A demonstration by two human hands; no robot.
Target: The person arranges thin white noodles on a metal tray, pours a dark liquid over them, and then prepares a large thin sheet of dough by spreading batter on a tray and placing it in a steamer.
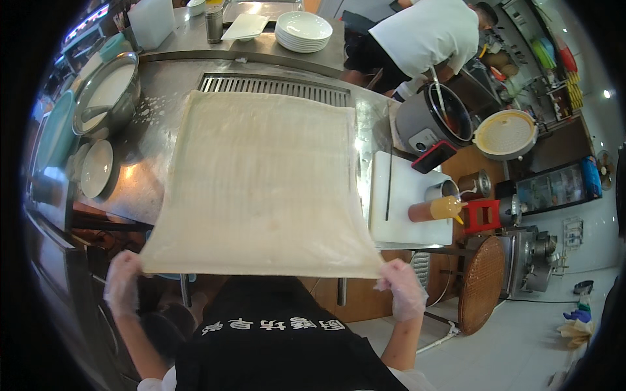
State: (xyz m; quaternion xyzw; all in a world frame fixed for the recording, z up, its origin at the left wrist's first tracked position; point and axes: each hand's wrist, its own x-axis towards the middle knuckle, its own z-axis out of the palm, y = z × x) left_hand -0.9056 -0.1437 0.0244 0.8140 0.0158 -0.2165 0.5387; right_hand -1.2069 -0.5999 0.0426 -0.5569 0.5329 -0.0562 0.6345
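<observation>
A large cream-coloured cloth [269, 181] is spread over the steel worktop [142, 166], its near edge pulled out past the counter towards my body. My left hand [123, 286], in a clear plastic glove, grips the near left corner. The near right corner is pinched by my right hand [403, 288], gloved the same way. Between the two hands the near edge is stretched nearly straight. Beyond the cloth's far edge shows a slotted metal grate [279, 88], partly covered by it.
At the left stand a steel bowl of white liquid [110, 90] with a ladle and a white bowl [97, 168]. On the right are a white cutting board [391, 195], a sauce bottle [433, 209] and a grey cooker [411, 119]. Plates [303, 32] are stacked behind; a co-worker [425, 34] bends nearby.
</observation>
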